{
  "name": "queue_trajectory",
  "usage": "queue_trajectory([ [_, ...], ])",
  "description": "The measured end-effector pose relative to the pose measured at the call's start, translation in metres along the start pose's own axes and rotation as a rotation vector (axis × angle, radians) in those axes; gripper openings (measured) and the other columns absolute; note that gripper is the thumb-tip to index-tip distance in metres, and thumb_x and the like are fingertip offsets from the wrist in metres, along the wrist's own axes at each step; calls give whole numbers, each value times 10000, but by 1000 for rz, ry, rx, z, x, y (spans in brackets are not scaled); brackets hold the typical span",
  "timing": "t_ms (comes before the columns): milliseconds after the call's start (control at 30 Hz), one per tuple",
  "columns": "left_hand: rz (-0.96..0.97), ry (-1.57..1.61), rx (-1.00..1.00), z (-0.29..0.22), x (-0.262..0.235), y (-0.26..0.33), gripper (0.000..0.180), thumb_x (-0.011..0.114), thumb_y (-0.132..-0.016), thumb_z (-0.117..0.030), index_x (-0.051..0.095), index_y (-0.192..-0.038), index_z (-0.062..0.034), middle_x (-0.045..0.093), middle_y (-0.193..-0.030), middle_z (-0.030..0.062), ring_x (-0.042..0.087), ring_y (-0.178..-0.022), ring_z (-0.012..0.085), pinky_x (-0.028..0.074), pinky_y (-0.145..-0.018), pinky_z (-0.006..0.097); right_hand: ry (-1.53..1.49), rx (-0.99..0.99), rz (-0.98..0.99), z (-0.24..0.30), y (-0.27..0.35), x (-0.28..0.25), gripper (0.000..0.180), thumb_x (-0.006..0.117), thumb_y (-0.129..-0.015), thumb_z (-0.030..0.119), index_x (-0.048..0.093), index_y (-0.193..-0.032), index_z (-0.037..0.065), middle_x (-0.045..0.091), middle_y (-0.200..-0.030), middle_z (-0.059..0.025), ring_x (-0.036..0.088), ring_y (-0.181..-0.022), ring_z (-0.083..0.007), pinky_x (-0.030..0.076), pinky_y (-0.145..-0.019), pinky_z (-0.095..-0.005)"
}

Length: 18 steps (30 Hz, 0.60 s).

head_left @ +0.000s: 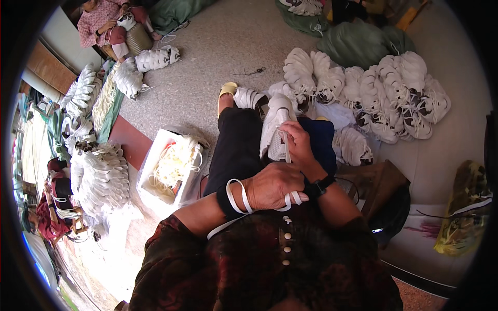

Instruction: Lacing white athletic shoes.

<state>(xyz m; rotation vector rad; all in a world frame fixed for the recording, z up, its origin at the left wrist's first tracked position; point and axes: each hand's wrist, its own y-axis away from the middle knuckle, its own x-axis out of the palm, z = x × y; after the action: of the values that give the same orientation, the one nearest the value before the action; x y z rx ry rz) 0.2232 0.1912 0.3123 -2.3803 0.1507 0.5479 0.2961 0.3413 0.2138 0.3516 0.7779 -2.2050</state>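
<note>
A white sneaker upper (272,142) rests between my thighs, a white shoelace (285,147) running up from it. My right hand (298,141) is at its right side, fingers pinched on the lace. Nearer to my body, my left hand (276,185) is closed around the shoelace. One length of that lace sticks out under its fingers, and another loops over my left wrist and trails across my shirt. The left fingertips are partly hidden behind the back of the hand.
Beside my left leg stands a white box (150,179) of pale laces (176,163). Stacked white uppers (394,93) lie at right, with more stacks (101,173) at left. Green sacks (363,42) lie beyond. Another person (104,23) sits far left, holding a shoe.
</note>
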Motion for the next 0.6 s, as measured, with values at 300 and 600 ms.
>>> queue_trajectory([
  [300, -16, 69, -56, -2, -9, 5, 332, 507, -872, -222, 425, -623, -18, 433, -624, 122, 440, -615, 340, 360, -560, 413, -774, 477, -223, 0, -19, 19, 286, 491, -907, 157, 558, -671, 9, 511, -564, -12, 464, -538, -88, 367, -516, -218],
  [600, -1042, 1157, -326, 18, -112, 97, 467, 440, -921, -399, 306, -571, -121, 312, -609, 9, 332, -617, 150, 335, -553, 268, -565, 402, -118, 2, 14, -34, 378, 495, -922, 216, 453, -585, 52, 412, -536, 15, 355, -500, -65, 287, -482, -223],
])
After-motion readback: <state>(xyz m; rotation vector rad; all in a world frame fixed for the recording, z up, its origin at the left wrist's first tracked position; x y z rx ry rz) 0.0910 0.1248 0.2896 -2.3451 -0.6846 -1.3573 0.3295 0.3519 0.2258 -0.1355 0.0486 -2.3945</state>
